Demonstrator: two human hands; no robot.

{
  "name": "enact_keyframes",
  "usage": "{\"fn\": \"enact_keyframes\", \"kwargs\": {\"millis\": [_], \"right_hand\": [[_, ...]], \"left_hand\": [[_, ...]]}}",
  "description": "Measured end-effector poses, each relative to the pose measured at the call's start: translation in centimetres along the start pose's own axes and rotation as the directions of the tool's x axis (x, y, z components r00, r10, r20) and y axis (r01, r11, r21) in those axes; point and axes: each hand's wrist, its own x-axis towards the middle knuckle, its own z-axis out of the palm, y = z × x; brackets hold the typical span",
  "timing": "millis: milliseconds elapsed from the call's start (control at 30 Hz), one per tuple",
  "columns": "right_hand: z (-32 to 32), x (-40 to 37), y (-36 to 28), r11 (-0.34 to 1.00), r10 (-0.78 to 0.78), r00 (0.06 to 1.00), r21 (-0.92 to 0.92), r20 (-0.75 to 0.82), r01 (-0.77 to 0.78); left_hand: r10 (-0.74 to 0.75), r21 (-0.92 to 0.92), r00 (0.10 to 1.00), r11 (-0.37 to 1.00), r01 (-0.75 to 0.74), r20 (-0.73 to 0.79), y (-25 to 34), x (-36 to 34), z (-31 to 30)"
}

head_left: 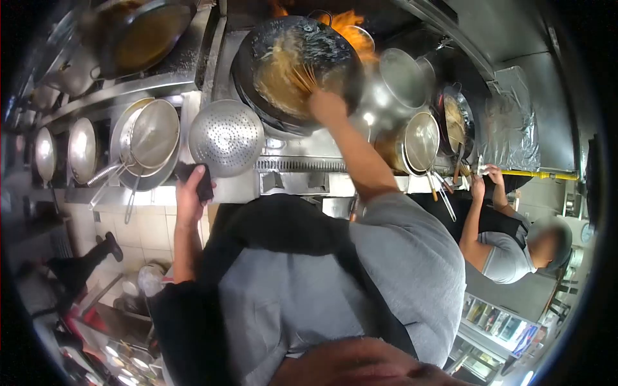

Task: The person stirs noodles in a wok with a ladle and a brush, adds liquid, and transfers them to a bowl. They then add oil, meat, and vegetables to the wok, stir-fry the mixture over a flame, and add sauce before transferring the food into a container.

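My right hand is closed around a bamboo wok brush. The brush's splayed bristles dip into a large black wok, where brownish, foamy liquid swirls. Orange flames rise behind the wok's far right rim. At the stove's front edge, my left hand is wrapped around a dark folded cloth. Just above that cloth lies a round perforated strainer, its lower rim close to the cloth.
Wire strainers and pans line the counter to the left, with another wok farther back. More strainers and a smaller wok stand at right. A co-worker stands there, beside foil-covered surfaces.
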Motion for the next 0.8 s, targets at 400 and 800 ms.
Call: {"fn": "enact_keyframes", "kwargs": {"millis": [400,800], "right_hand": [[1.9,6.3,-6.8,0.76,0.121,0.989,0.634,0.084,-0.146],[4.3,8.6,0.7,0.975,0.159,0.983,0.142,0.087,-0.17]], "left_hand": [[-0.08,0.078,0.991,0.994,0.072,0.103,1.0,2.2,3.9],[-0.094,0.065,0.985,0.994,0.085,0.148,0.3,3.2,4.8]]}}
